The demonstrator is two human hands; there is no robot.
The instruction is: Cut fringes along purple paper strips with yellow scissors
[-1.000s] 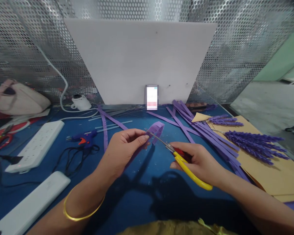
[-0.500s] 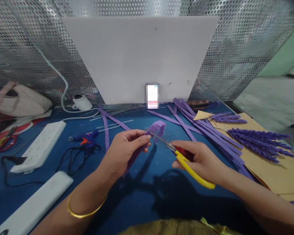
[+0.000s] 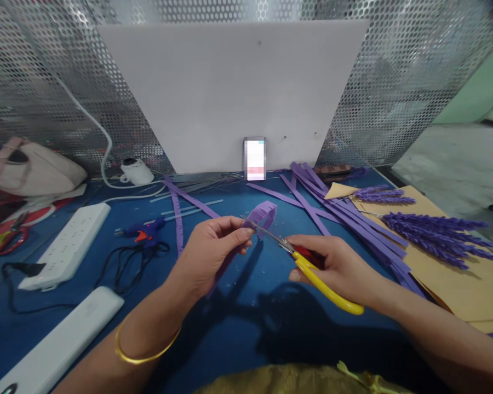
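My left hand (image 3: 211, 249) pinches a purple paper strip (image 3: 262, 213) whose free end is fringed and curls upward. My right hand (image 3: 337, 268) grips yellow-and-red-handled scissors (image 3: 312, 271). Their blades point left and reach the strip just past my left fingertips. Both hands hover over the blue tabletop (image 3: 238, 323) near its middle.
Loose purple strips (image 3: 345, 219) fan out at right beside finished paper lavender stems (image 3: 435, 235) on brown paper (image 3: 468, 290). At left lie a blue glue gun (image 3: 142, 232), two white power strips (image 3: 66, 243), other scissors (image 3: 0, 241) and a pink bag (image 3: 28, 167). A white board (image 3: 230, 93) stands behind.
Hands, strip and scissors hold almost the same pose; the view has shifted slightly and the scissor blades sit a little nearer the strip.
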